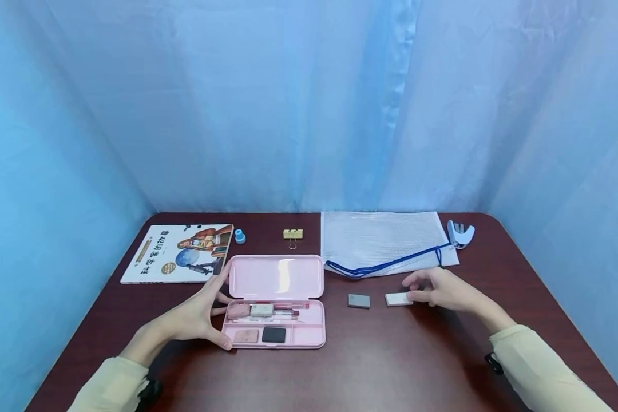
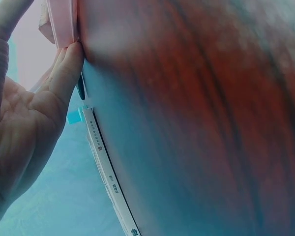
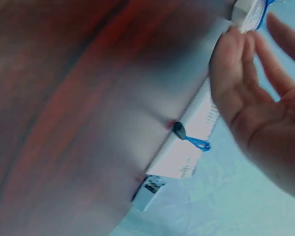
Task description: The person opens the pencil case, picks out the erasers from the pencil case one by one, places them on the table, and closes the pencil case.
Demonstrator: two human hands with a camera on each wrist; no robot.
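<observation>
Two hands low over worktop (image 1: pixel 371 366).

Left hand (image 1: pixel 195 317) at 9 o'clock of open pink pencil case (image 1: pixel 275 303): fingers spread, fairly straight, thumb on near left corner, fingertips against lid's left edge; bracing, not clasping.

Right hand (image 1: pixel 440 289), far nearer, has white eraser (image 1: pixel 397 298) at its 9 o'clock; long axis runs 3 to 9; fingertips pinch its right end, eraser resting on worktop.

Grey eraser (image 1: pixel 359 301) just beside, at 9 o'clock, apart.

Farther, at 12 o'clock: mesh pouch (image 1: pixel 386 240), book (image 1: pixel 180 253), binder clip (image 1: pixel 292 234), stapler (image 1: pixel 460 234).
</observation>
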